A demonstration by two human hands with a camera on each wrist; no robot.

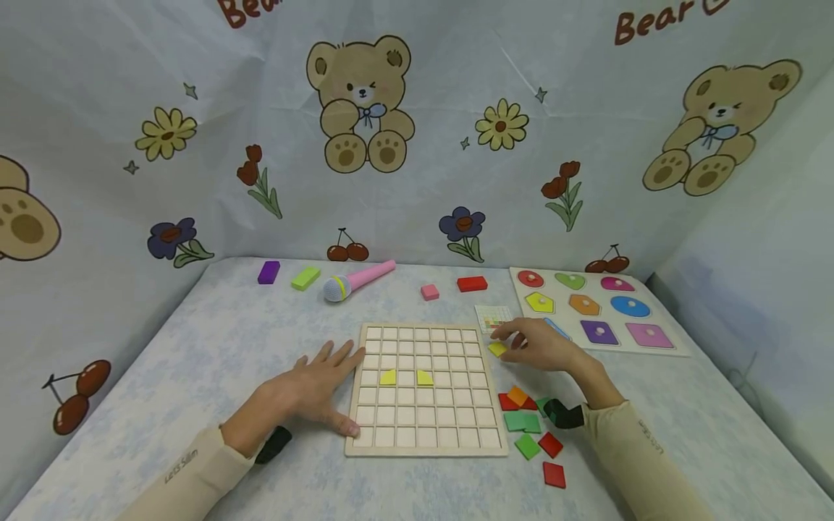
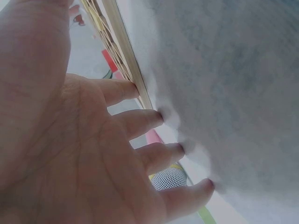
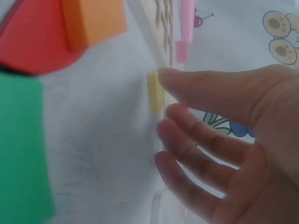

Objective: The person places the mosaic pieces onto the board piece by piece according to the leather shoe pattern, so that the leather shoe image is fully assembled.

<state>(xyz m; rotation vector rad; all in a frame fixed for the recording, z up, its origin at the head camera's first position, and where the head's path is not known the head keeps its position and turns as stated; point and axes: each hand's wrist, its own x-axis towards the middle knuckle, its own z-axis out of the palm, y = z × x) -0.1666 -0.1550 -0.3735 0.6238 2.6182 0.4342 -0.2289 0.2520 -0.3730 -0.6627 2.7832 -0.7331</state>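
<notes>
A square wooden grid board (image 1: 426, 453) lies on the table, with two small yellow pieces (image 1: 388, 377) in separate cells of the same row. My left hand (image 1: 319, 387) rests at its left edge, fingers spread; the thumb lies on the lower left corner and the fingertips (image 2: 152, 116) reach along the side. Beyond the right edge, my right hand (image 1: 537, 344) pinches a yellow tile (image 3: 155, 93) between thumb and index finger, close over the table. The other fingers curl loosely beside it. A small printed pattern card (image 1: 493, 315) lies just past this hand, partly covered by it.
Red, orange and green tiles (image 1: 523, 421) lie loose right of the board, below my right forearm. A shape puzzle board (image 1: 658, 353) stands at back right. Along the back are a toy microphone (image 1: 358, 281) and purple (image 1: 268, 273), lime (image 1: 305, 278), pink (image 1: 429, 291) and red blocks (image 1: 472, 284).
</notes>
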